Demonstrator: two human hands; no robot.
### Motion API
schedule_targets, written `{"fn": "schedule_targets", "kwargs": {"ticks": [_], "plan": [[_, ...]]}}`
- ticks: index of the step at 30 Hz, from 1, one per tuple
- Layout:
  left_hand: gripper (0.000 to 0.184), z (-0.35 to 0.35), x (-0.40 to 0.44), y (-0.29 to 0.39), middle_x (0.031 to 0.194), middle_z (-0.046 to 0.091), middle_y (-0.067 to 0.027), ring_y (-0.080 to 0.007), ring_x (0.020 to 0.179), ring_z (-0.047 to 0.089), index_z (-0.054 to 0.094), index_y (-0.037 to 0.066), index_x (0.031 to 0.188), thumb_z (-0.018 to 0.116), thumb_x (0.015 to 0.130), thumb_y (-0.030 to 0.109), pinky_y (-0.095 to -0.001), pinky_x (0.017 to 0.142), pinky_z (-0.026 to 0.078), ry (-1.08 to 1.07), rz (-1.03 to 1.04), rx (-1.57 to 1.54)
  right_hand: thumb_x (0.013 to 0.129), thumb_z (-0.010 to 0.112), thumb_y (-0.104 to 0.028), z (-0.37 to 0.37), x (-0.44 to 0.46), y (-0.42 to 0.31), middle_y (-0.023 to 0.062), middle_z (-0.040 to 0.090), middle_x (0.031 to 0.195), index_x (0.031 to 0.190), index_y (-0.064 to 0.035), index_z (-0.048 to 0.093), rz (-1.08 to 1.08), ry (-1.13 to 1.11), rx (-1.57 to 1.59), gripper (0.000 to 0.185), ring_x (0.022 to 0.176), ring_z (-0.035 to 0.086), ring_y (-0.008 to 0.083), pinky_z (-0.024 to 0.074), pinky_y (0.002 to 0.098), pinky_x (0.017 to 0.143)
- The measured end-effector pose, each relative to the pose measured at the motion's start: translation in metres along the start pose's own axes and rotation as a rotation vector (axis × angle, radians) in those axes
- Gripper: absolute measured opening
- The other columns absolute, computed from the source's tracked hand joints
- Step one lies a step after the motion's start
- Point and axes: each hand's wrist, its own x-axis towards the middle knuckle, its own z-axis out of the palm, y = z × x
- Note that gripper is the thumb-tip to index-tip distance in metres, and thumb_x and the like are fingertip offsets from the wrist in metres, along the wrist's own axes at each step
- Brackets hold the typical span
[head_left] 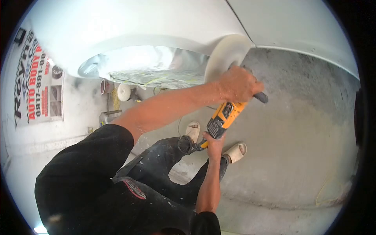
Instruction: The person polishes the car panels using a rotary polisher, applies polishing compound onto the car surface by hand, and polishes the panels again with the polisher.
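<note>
A yellow and black power polisher [223,119] is held in both hands. My left hand [239,84] is closed around its black side handle [261,97] near the head. Further back, my right hand [214,144] grips the body by the rear end. The round white pad [225,58], blurred at its face, lies against the lower part of a white car panel [156,19], beside a dark panel seam. Left of the pad, a glossy strip of covering film [156,64] with green-yellow tape runs along the panel's lower edge.
The concrete floor [290,149] spreads below the car, with my sandalled feet [236,152] on it. A printed banner [41,82] hangs on the left wall. Near that wall are a white round pad [124,92], a reddish cup-like container [105,86] and a grey step stool [109,116].
</note>
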Motion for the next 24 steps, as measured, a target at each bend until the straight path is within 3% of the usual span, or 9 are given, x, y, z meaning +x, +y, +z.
{"fn": "schedule_targets", "kwargs": {"ticks": [4, 7, 10, 13, 16, 20, 24], "plan": [[0.019, -0.054, -0.035, 0.010, 0.069, 0.064, -0.0036, -0.0254, 0.061, 0.065, 0.060, 0.012, 0.078, 0.075, 0.068, 0.018, -0.0391, 0.052, 0.051, -0.009, 0.003, -0.014, 0.072, 0.080, 0.002, 0.028, -0.038, -0.015, 0.0062, 0.064, 0.105, 0.124, -0.0037, 0.051, 0.018, 0.021, -0.112, 0.060, 0.092, 0.064, 0.0180, 0.0533, 0.0340, 0.081], [0.018, -0.117, -0.077, 0.016, 0.065, 0.059, -0.0026, -0.0225, 0.056, 0.060, 0.063, 0.013, 0.078, 0.077, 0.067, 0.017, -0.0368, 0.048, 0.046, 0.091, 0.098, 0.030, 0.068, 0.091, -0.008, 0.055, -0.075, 0.004, 0.0119, 0.059, 0.121, 0.132, -0.0004, 0.046, 0.064, -0.043, 0.001, 0.079, 0.104, 0.061, 0.0218, 0.0524, 0.0367, 0.090], [0.019, -0.180, -0.123, 0.017, 0.063, 0.053, -0.0009, -0.0192, 0.053, 0.055, 0.067, 0.010, 0.080, 0.079, 0.067, 0.016, -0.0344, 0.046, 0.041, 0.202, 0.148, 0.007, 0.069, 0.089, -0.005, 0.096, -0.121, -0.020, 0.0124, 0.061, 0.120, 0.132, 0.0018, 0.044, -0.037, -0.019, -0.207, 0.077, 0.105, 0.062, 0.0213, 0.0515, 0.0351, 0.092], [0.023, -0.234, -0.174, 0.014, 0.065, 0.050, 0.0007, -0.0183, 0.056, 0.054, 0.067, 0.010, 0.080, 0.080, 0.064, 0.020, -0.0340, 0.049, 0.041, 0.226, 0.124, 0.031, 0.070, 0.092, -0.010, 0.131, -0.148, -0.008, 0.0149, 0.059, 0.124, 0.133, 0.0028, 0.042, -0.071, -0.074, -0.181, 0.081, 0.109, 0.061, 0.0226, 0.0512, 0.0371, 0.095], [0.021, -0.285, -0.201, 0.021, 0.060, 0.045, -0.0002, -0.0177, 0.050, 0.050, 0.062, 0.007, 0.071, 0.082, 0.072, 0.010, -0.0322, 0.047, 0.037, 0.135, 0.081, 0.048, 0.070, 0.090, -0.009, 0.157, -0.155, -0.011, 0.0157, 0.059, 0.125, 0.135, 0.0024, 0.039, -0.062, -0.233, -0.141, 0.084, 0.111, 0.062, 0.0239, 0.0512, 0.0378, 0.097], [0.030, -0.298, -0.212, 0.034, 0.054, 0.040, 0.0006, -0.0170, 0.045, 0.044, 0.056, 0.008, 0.064, 0.083, 0.075, 0.004, -0.0311, 0.045, 0.034, 0.023, 0.039, 0.148, 0.067, 0.091, -0.008, 0.177, -0.137, 0.022, 0.0153, 0.064, 0.120, 0.139, -0.0012, 0.042, -0.116, -0.328, -0.096, 0.087, 0.111, 0.065, 0.0251, 0.0506, 0.0385, 0.099], [0.029, -0.261, -0.197, 0.035, 0.057, 0.039, 0.0014, -0.0151, 0.047, 0.044, 0.055, 0.009, 0.066, 0.082, 0.074, 0.003, -0.0307, 0.045, 0.034, -0.078, 0.072, 0.156, 0.068, 0.090, -0.008, 0.176, -0.119, 0.056, 0.0144, 0.064, 0.121, 0.135, -0.0003, 0.044, -0.116, -0.402, 0.002, 0.082, 0.112, 0.065, 0.0243, 0.0504, 0.0382, 0.099]]}}
